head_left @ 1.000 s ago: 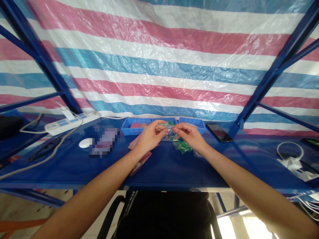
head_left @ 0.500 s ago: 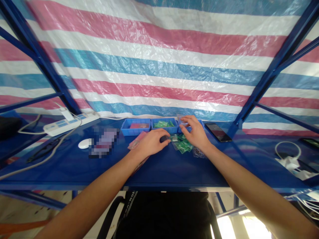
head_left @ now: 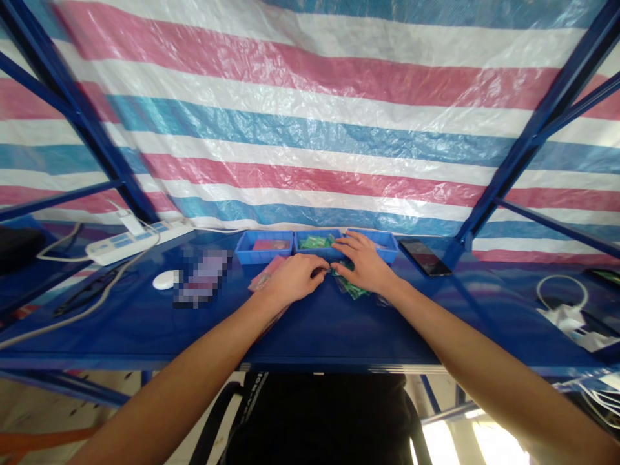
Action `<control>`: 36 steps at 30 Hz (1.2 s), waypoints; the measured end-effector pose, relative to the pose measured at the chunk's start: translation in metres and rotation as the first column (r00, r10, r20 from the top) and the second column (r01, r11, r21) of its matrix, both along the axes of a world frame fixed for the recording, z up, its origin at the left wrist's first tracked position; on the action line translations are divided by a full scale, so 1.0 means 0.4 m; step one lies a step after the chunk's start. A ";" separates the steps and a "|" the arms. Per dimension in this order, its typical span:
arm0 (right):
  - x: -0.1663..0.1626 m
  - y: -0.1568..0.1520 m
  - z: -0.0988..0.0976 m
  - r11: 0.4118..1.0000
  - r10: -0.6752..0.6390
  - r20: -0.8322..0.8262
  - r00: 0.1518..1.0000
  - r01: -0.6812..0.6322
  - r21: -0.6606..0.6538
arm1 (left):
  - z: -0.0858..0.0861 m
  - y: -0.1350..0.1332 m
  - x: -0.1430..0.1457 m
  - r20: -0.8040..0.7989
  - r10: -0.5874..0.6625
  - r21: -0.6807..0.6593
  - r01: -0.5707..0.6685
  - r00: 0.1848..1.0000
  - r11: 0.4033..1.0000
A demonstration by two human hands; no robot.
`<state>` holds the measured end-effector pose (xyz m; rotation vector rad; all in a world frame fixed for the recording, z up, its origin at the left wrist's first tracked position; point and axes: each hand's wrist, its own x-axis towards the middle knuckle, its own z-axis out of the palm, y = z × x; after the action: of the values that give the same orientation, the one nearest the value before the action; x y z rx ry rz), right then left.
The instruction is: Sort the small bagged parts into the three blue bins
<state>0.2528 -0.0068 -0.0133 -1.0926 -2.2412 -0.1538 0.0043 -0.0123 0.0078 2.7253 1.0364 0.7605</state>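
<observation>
My left hand (head_left: 300, 279) is low over the table, thumb and fingers closed in a pinch; what sits at their tips is too small to make out. Beside it, my right hand (head_left: 364, 263) hovers palm down with its fingers apart, partly covering a pile of green packets (head_left: 352, 289). Pink packets (head_left: 264, 274) lie left of my left hand, partly hidden by it. Behind the hands stand a blue tray with pink packets (head_left: 270, 245), a blue tray with green packets (head_left: 317, 242) and a third blue tray (head_left: 391, 253), partly covered by my right hand.
A dark phone (head_left: 425, 257) lies right of the trays. To the left are a blurred-out flat item (head_left: 206, 278), a white round object (head_left: 165, 279) and a power strip (head_left: 138, 242) with cables. A white charger and cable (head_left: 564, 316) lie far right. Striped sheeting (head_left: 310, 129) hangs behind.
My right hand has come from the right tray, where a clear packet was at its fingertips, leftward and nearer to my left hand. My left hand has barely moved.
</observation>
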 end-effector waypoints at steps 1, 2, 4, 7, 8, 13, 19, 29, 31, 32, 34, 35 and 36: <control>0.002 -0.001 0.000 1.000 0.006 -0.011 1.000 -0.006 -0.003 | 0.003 -0.001 0.000 0.008 0.016 0.010 -0.016 1.000 1.000; 0.004 -0.003 0.001 1.000 0.011 -0.030 0.999 -0.011 -0.001 | 0.007 -0.002 -0.001 0.021 0.030 0.018 -0.030 0.999 0.999; 0.009 -0.007 0.005 1.000 0.023 -0.064 0.998 -0.023 0.000 | 0.012 -0.002 -0.002 0.058 0.048 0.020 -0.049 0.997 0.999; 0.013 -0.012 0.011 1.000 0.030 -0.077 0.997 -0.030 -0.005 | 0.014 0.001 -0.003 0.109 0.068 -0.001 -0.069 0.992 0.998; 0.014 -0.012 0.010 1.000 0.029 -0.074 0.997 -0.029 -0.004 | 0.014 0.001 -0.003 0.117 0.075 -0.007 -0.075 0.990 0.997; 0.006 0.000 -0.004 0.999 0.004 -0.047 0.999 -0.002 0.038 | 0.012 0.000 0.000 0.094 0.082 0.004 -0.083 0.992 0.997; -0.004 0.019 -0.015 1.000 0.002 0.001 1.000 -0.002 -0.009 | 0.012 0.001 0.002 0.105 0.076 -0.014 -0.075 0.992 0.997; 0.010 0.025 0.019 0.997 -0.003 -0.209 0.978 0.019 0.075 | 0.012 0.002 0.002 0.229 0.082 -0.069 -0.068 0.970 0.995; 0.023 0.025 0.027 0.990 -0.055 -0.289 0.956 0.090 0.109 | 0.017 0.000 0.002 0.264 0.083 -0.064 -0.068 0.961 0.996; 0.031 0.025 0.028 0.984 -0.090 -0.313 0.945 0.134 0.119 | 0.019 -0.001 0.002 0.282 0.083 -0.059 -0.070 0.956 0.996; 0.049 0.026 0.026 0.969 -0.169 -0.317 0.933 0.217 0.122 | 0.022 0.000 0.002 0.315 0.087 -0.054 -0.073 0.945 0.996; 0.057 0.026 0.023 0.961 -0.204 -0.305 0.930 0.249 0.116 | 0.023 0.000 0.002 0.331 0.087 -0.059 -0.071 0.940 0.996; 0.064 0.026 0.019 0.957 -0.231 -0.287 0.930 0.271 0.107 | 0.023 0.002 0.002 0.347 0.085 -0.070 -0.064 0.934 0.995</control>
<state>0.2784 0.0035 -0.0057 -1.2381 -1.8129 -0.2533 0.0051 -0.0116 0.0170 2.3902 1.0612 1.1565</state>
